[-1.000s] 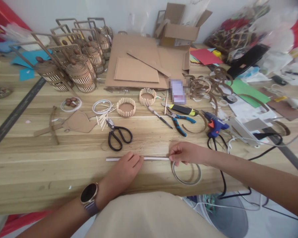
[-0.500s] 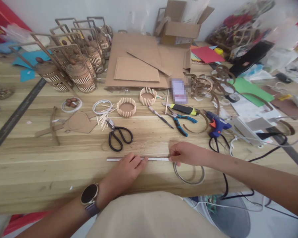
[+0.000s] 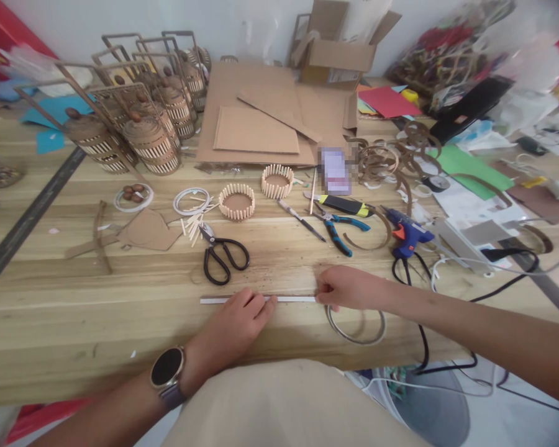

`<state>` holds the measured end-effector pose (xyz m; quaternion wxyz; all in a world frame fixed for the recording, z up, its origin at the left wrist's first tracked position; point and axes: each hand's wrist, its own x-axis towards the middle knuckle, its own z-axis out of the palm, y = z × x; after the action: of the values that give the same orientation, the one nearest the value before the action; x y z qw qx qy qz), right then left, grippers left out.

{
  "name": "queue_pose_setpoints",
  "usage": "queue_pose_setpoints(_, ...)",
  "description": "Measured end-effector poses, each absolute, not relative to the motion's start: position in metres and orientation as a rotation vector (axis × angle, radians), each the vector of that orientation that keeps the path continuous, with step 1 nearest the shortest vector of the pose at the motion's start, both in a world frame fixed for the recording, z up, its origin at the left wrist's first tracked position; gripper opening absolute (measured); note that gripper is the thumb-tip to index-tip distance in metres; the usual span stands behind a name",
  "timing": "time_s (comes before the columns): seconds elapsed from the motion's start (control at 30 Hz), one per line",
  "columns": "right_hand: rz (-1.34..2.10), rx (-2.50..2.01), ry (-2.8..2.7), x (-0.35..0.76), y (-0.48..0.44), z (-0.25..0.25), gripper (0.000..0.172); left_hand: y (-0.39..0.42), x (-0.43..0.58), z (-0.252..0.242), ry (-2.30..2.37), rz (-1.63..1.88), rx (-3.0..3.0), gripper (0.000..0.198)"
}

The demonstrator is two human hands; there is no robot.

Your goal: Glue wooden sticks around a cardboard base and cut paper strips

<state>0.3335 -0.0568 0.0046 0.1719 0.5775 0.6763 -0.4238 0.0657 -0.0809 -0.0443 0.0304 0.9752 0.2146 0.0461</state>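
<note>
A narrow strip point(image 3: 296, 298), white with a thin brown edge, lies flat across the near part of the table. My left hand point(image 3: 243, 316), wearing a watch, holds it down near its middle with bent fingers. The strip's right end is pinched in the closed fingers of my right hand point(image 3: 342, 288). Below that hand, a thin grey-white ring point(image 3: 358, 341) rests on the table; where it meets the fingers is hidden. Black-handled scissors point(image 3: 226, 257) lie just beyond my left hand. Blue-black pliers point(image 3: 340, 234) and a blue glue gun point(image 3: 407, 233) lie beyond my right.
Two round pieces edged with short sticks point(image 3: 237, 202) stand mid-table, near a craft knife point(image 3: 347, 205). Lidded baskets with tall handles point(image 3: 151, 143) crowd the back left. Cardboard sheets point(image 3: 256, 130) lie at the back. Cables point(image 3: 423, 338) hang over the right front edge above a bin point(image 3: 433, 410).
</note>
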Motion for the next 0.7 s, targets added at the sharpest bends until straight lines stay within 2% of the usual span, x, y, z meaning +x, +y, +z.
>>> queue_pose_setpoints(0.2, -1.159, 1.603, 1.912, 0.331, -0.054, 0.005, 0.024, -0.084, 0.063, -0.041, 0.689, 0.126, 3.05, 0.043)
queue_pose_setpoints(0.37, -1.12, 1.586, 1.953, 0.317, -0.047, 0.006, 0.025, -0.082, 0.069, -0.03, 0.726, 0.14, 3.083, 0.026)
queue_pose_setpoints(0.5, -1.118, 1.577, 1.975, 0.298, -0.04, 0.01, 0.025, -0.08, 0.087, -0.023, 0.577, 0.106, 3.071, 0.024)
queue_pose_setpoints(0.7, -1.326, 1.576, 1.939, 0.306, -0.035, 0.008, 0.024, -0.078, 0.099, -0.033, 0.581, 0.061, 3.014, 0.025)
